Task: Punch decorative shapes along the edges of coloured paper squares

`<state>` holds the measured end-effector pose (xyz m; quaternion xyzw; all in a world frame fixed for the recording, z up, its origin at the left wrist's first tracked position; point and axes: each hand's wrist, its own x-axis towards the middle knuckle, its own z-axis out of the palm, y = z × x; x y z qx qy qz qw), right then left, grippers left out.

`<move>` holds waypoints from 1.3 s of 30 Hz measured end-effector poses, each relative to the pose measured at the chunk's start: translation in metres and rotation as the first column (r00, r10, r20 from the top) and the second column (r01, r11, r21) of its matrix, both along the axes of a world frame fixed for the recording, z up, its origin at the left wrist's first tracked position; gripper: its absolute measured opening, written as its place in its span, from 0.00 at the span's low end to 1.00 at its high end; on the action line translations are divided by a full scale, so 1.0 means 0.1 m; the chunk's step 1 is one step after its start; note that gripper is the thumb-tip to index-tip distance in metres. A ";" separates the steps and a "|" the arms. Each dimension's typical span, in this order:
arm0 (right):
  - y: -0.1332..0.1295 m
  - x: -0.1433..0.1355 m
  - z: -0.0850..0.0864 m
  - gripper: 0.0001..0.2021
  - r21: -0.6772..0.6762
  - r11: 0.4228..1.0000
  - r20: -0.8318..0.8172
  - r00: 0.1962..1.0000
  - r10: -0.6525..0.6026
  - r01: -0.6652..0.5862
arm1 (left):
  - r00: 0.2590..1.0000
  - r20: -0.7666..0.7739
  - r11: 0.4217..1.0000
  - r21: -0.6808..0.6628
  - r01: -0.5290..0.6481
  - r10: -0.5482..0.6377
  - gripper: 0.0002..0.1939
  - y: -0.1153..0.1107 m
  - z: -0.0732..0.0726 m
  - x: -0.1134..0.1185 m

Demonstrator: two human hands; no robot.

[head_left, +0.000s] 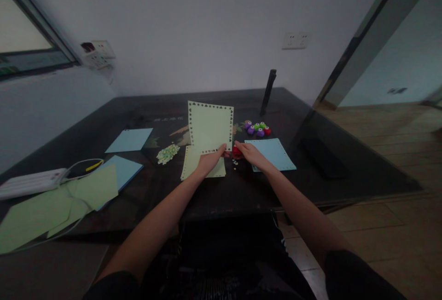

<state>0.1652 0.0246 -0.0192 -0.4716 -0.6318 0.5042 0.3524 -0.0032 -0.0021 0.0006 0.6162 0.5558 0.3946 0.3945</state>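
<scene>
Raised in my left hand [216, 155] is a pale green sheet of paper [211, 126], gripped at its lower right corner and standing nearly upright. Small punched shapes run along all its edges. My right hand [249, 151] is closed around a red craft punch [236, 152], close to that same corner. Below the raised sheet lies a stack of pale green sheets [188, 164] with punched borders. Tiny paper bits [235, 163] are scattered under the punch. A punched blue sheet [272, 152] lies beneath my right wrist.
Several purple, green and red punches [257, 128] stand behind the blue sheet. A heap of paper cutouts [168, 153] sits left of the stack. Further left are a blue sheet [129, 140], green paper [93, 187] and a white power strip [32, 183] with a cable. A black post [268, 93] rises behind.
</scene>
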 end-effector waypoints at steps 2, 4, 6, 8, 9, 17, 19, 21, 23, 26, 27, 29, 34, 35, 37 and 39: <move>0.00 0.00 0.00 0.25 0.004 1.000 0.004 1.000 0.012 -0.012 | 1.000 0.003 1.000 -0.007 -0.006 0.006 0.18 0.00 0.01 0.00; 0.00 0.00 0.01 0.25 0.023 1.000 -0.001 1.000 0.005 -0.005 | 1.000 0.003 1.000 -0.007 -0.020 0.020 0.17 -0.01 0.03 0.02; -0.01 0.01 0.03 0.24 0.041 0.999 -0.021 1.000 -0.016 0.017 | 0.999 0.003 0.999 -0.001 -0.040 0.040 0.15 -0.02 0.05 0.02; -0.03 0.02 0.06 0.22 0.064 0.997 -0.057 0.997 -0.044 0.048 | 0.998 0.004 0.998 0.011 -0.060 0.060 0.14 -0.03 0.07 0.02; -0.04 0.03 0.08 0.21 0.078 0.995 -0.077 0.995 -0.059 0.065 | 0.998 0.006 0.997 0.016 -0.069 0.069 0.13 -0.03 0.07 0.02; -0.11 0.05 0.21 0.18 0.066 0.990 -0.260 0.960 -0.100 0.121 | 0.997 -0.001 0.997 -0.011 -0.078 0.078 0.14 -0.01 0.06 -0.01; -0.11 0.08 0.22 0.19 0.034 0.990 -0.328 0.937 -0.117 0.136 | 0.998 -0.003 0.998 0.002 -0.070 0.070 0.13 0.00 0.03 -0.01; -0.10 0.11 0.24 0.19 -0.005 0.989 -0.405 0.904 -0.136 0.146 | 0.997 0.014 0.997 0.035 -0.073 0.073 0.11 0.02 0.01 0.00; -0.10 0.15 0.29 0.18 -0.049 0.988 -0.470 0.869 -0.152 0.146 | 0.996 0.041 0.995 0.064 -0.078 0.075 0.10 0.03 -0.01 0.00; -0.08 0.26 0.38 0.15 -0.072 0.990 -0.531 0.836 -0.139 0.119 | 0.996 0.054 0.995 0.068 -0.077 0.073 0.09 0.04 -0.02 -0.01; -0.06 0.31 0.42 0.14 -0.057 0.992 -0.541 0.832 -0.125 0.112 | 0.996 0.049 0.995 0.065 -0.075 0.072 0.09 0.04 -0.02 -0.01; 0.01 0.44 0.48 0.15 0.002 0.990 -0.544 0.831 -0.115 0.139 | 0.997 0.039 0.995 0.063 -0.075 0.073 0.09 0.03 -0.01 -0.02; 0.46 0.93 0.46 0.20 0.228 0.826 -0.398 0.823 -0.405 0.516 | 0.995 0.079 0.992 0.107 -0.070 0.062 0.08 0.06 -0.03 -0.04; 0.56 1.04 0.42 0.20 0.295 0.756 -0.309 0.807 -0.503 0.584 | 0.994 0.086 0.991 0.112 -0.072 0.062 0.09 0.07 -0.03 -0.05; 0.74 1.22 0.32 0.18 0.398 0.649 -0.115 0.737 -0.667 0.649 | 0.996 0.063 0.988 0.134 -0.075 0.067 0.10 0.09 -0.04 -0.06; 0.86 1.34 0.21 0.16 0.448 0.609 0.053 0.661 -0.749 0.654 | 0.998 0.018 0.983 0.169 -0.069 0.067 0.11 0.09 -0.05 -0.07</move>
